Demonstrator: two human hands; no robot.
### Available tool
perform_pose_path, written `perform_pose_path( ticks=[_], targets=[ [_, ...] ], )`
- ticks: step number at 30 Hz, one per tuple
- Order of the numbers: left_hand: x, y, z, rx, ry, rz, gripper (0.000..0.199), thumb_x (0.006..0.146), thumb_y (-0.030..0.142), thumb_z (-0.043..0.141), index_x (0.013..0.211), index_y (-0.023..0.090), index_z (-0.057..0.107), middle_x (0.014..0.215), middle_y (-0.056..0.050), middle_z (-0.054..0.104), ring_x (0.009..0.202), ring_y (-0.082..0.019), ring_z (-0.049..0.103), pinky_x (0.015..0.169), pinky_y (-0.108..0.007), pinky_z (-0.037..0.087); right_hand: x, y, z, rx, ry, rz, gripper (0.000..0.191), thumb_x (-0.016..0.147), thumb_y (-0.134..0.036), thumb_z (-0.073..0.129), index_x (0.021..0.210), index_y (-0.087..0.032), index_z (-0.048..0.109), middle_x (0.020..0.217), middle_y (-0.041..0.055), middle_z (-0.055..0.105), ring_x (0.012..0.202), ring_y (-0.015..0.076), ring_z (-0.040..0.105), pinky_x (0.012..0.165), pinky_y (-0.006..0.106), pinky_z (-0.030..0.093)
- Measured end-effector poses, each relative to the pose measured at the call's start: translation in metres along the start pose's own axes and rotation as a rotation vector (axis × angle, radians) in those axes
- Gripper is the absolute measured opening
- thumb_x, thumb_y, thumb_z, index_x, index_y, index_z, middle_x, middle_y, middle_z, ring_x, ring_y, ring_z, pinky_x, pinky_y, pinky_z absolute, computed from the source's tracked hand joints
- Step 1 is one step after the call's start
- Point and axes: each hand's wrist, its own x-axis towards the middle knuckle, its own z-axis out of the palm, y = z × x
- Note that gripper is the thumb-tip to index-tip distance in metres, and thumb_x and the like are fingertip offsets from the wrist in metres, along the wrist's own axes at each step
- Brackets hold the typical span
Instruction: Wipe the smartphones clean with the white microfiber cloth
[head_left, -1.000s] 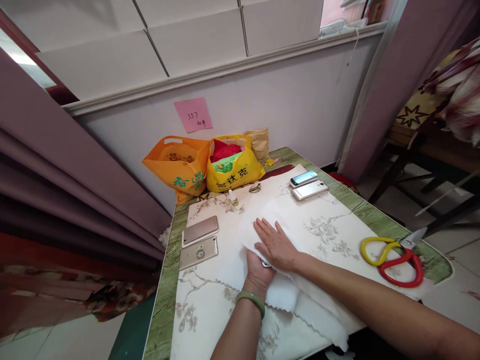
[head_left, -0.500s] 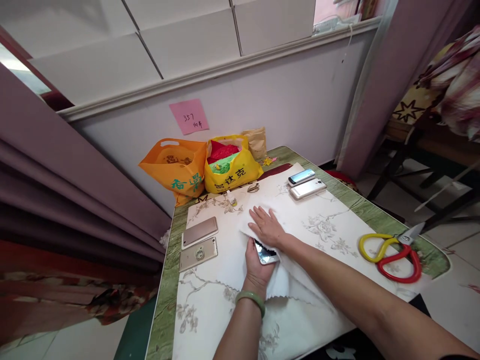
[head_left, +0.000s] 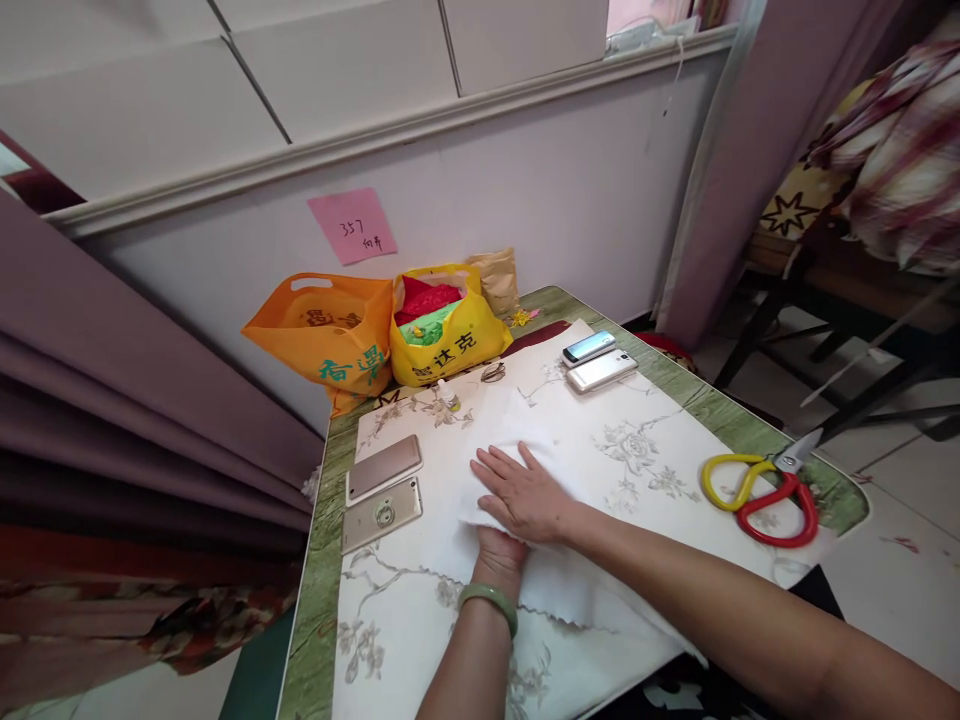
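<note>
A white cloth (head_left: 555, 590) with a zigzag edge lies over the flowered mat near the middle of the table. My right hand (head_left: 521, 492) rests palm down on it with fingers spread. Under the cloth and my right palm is my left hand (head_left: 501, 550), a green bangle on its wrist; its fingers are covered. The phone that my left hand held is hidden now. To the left lie a rose-coloured phone (head_left: 386, 468) and a gold phone (head_left: 382, 514) with a ring on its back.
Two more phones, one dark-edged (head_left: 589, 348) and one silver (head_left: 602, 370), lie at the back right. Scissors (head_left: 776, 490) with yellow and red handles are at the right. An orange bag (head_left: 330, 330), a yellow bag (head_left: 450, 335) and a small bottle (head_left: 449, 396) stand at the back.
The cloth and my right hand have come down over the phone and the fingers of my left hand, which showed before. The view has shifted slightly to the right.
</note>
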Motion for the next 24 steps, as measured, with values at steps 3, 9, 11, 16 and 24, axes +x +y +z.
perform_pose_path(
  ticks=[3,9,11,16,24],
  targets=[
    [0.005,0.001,0.011,-0.098,-0.06,-0.11,0.043,0.092,0.03,0.033,0.125,0.022,0.059,0.128,-0.009,0.061,0.126,-0.024,0.05,0.107,-0.046,0.038,0.024,0.009,-0.005,0.009,0.005,0.066,0.058,0.098,-0.051,0.023,0.15,-0.024,0.026,0.157,0.0045,0.021,0.145,0.0217,0.012,0.116,0.052,0.0],
    [0.001,0.006,0.027,-0.281,-0.154,-0.212,0.042,0.093,0.035,0.038,0.122,0.017,0.062,0.127,-0.012,0.062,0.119,-0.024,0.056,0.103,-0.042,0.042,0.047,0.024,-0.001,0.025,0.069,0.188,0.054,0.099,-0.046,0.023,0.148,-0.023,0.03,0.155,0.0049,0.028,0.144,0.0211,0.017,0.115,0.051,0.005],
    [-0.002,0.006,0.027,-0.272,-0.162,-0.219,0.043,0.093,0.039,0.04,0.122,0.017,0.062,0.128,-0.011,0.062,0.121,-0.024,0.055,0.104,-0.041,0.041,0.048,0.026,0.001,0.044,0.13,0.215,0.051,0.1,-0.045,0.022,0.145,-0.025,0.036,0.152,0.0041,0.035,0.142,0.019,0.023,0.116,0.047,0.007],
    [-0.007,0.003,0.028,-0.247,-0.143,-0.26,0.043,0.091,0.044,0.044,0.12,0.019,0.063,0.126,-0.01,0.063,0.121,-0.024,0.055,0.105,-0.04,0.041,0.037,0.028,0.002,0.082,0.266,0.257,0.049,0.101,-0.039,0.019,0.14,-0.022,0.044,0.144,0.0034,0.047,0.138,0.0155,0.032,0.116,0.039,0.013],
    [-0.011,0.001,0.029,-0.14,-0.18,-0.19,0.041,0.091,0.034,0.037,0.116,0.017,0.066,0.113,-0.01,0.069,0.112,-0.019,0.06,0.102,-0.034,0.042,-0.006,0.031,0.01,-0.079,0.202,0.145,0.063,0.097,-0.045,0.032,0.15,-0.012,0.022,0.156,0.011,0.021,0.144,0.0236,0.017,0.117,0.047,0.011]
  ],
)
